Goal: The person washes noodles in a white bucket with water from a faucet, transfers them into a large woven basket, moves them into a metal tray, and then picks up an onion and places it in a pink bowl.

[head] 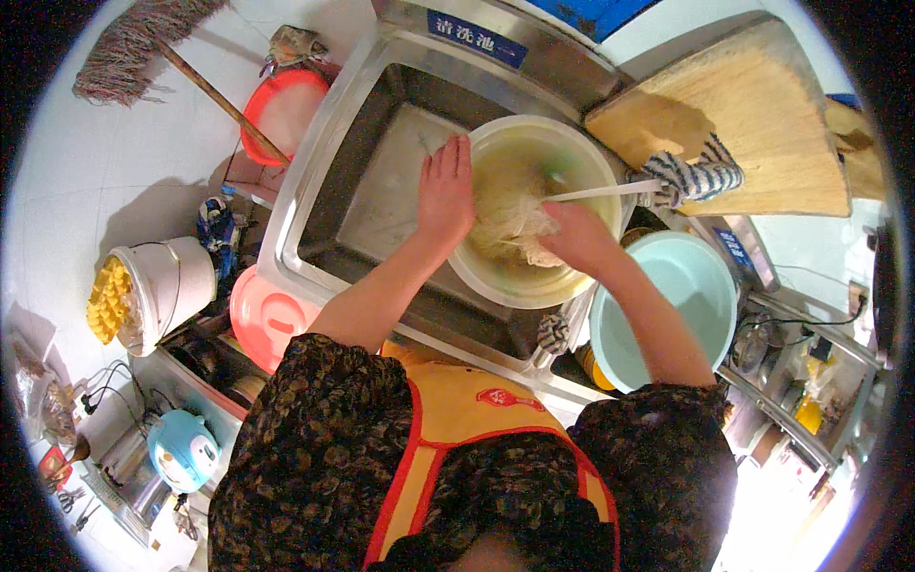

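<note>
A round pale basin [493, 282] of cloudy water stands in a stainless steel sink [386, 179]. In the water lies a tangle of pale, thin strands [520, 222]. My right hand [575, 239] dips into the basin at the strands, its fingertips partly hidden; whether it grips them is unclear. My left hand [447, 189] rests flat against the basin's left rim, fingers extended and close together, holding nothing. A white faucet spout or tube [607, 190] reaches over the basin from the right, with a striped cloth [693, 179] wrapped around its base.
A light blue basin [665, 311] stands right of the sink. A large wooden board [750, 121] leans behind it. At the left are a red basin [286, 114], a mop [214, 93], a pink lid [271, 314] and a white bucket [179, 279]. A striped cloth [552, 333] lies at the sink's front edge.
</note>
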A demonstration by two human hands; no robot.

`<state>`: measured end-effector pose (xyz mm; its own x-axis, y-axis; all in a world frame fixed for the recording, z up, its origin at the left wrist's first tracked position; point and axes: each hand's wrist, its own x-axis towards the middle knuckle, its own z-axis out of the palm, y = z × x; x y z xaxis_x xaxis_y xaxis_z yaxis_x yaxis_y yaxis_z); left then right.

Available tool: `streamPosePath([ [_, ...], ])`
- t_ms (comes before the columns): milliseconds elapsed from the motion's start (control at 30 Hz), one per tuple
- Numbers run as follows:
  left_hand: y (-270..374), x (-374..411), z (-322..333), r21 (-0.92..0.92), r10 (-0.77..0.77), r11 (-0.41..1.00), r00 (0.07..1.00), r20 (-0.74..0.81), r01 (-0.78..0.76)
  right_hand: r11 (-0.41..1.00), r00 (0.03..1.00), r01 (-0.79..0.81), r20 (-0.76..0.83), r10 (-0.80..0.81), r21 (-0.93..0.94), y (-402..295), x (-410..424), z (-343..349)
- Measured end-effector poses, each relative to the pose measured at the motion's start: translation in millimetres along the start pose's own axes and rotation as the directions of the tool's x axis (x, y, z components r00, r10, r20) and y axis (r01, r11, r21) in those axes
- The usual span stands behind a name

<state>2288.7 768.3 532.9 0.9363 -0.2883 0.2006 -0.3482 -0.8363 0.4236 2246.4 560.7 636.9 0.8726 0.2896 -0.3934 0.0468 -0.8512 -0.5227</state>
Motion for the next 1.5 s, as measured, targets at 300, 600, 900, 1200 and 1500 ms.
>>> streamPosePath([
  [300, -9, -5, 2, -0.030, -0.039, 0.999, 0.999, 0.003, 0.039, 0.986, 0.979, -0.090, -0.167, 0.114, 0.142, -46, -33, -82],
  [600, -11, -2, 16, -0.012, 0.021, 1.000, 0.999, -0.042, -0.021, 0.901, 0.941, -0.149, 0.220, 0.256, -0.408, 14, -9, 20],
  [900, -7, -3, 10, -0.028, -0.033, 0.999, 0.999, -0.010, 0.033, 0.778, 0.985, 0.026, 0.148, 0.087, -0.628, 35, 76, 126],
  [1200, 1, 0, 10, -0.009, -0.048, 0.999, 0.999, 0.024, 0.048, 0.952, 0.786, -0.046, 0.577, 0.222, -0.304, 79, 113, 191],
  [1500, 6, -2, -10, -0.029, -0.052, 0.998, 0.999, -0.007, 0.051, 0.978, 0.995, -0.095, 0.009, 0.095, 0.184, -13, 10, 9],
])
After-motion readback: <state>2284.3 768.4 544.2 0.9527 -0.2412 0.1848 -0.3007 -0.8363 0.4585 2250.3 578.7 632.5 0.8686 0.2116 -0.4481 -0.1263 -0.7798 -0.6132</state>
